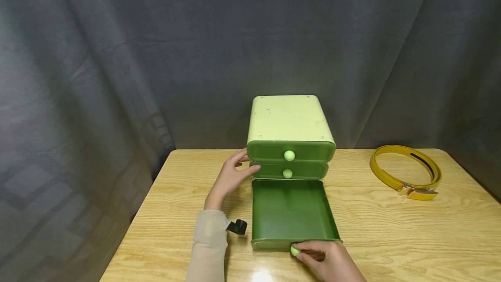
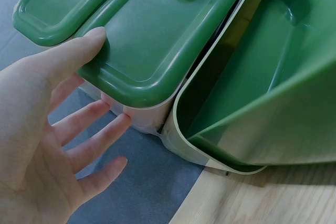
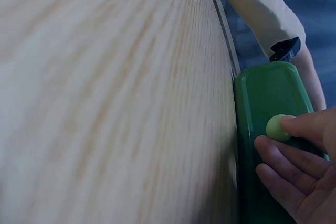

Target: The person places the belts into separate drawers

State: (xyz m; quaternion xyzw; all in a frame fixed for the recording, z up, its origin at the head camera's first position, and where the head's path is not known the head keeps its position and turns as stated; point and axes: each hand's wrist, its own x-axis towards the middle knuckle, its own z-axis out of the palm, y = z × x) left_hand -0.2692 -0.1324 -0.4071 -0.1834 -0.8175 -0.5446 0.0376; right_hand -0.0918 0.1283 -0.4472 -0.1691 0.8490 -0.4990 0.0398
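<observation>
A small cabinet with a pale green top and three dark green drawers stands on the table. Its bottom drawer is pulled far out, and its inside is bare. The top drawer and middle drawer are closed, each with a round light green knob. My right hand pinches the bottom drawer's knob between thumb and fingers. At the cabinet's left side, my left hand rests its thumb on the middle drawer's front, with its fingers spread and fairly straight along the side wall.
A coiled yellow belt with a gold-coloured buckle lies on the right of the wooden table. Dark grey curtain hangs behind the table. A black strap mount sticks out from the left wrist.
</observation>
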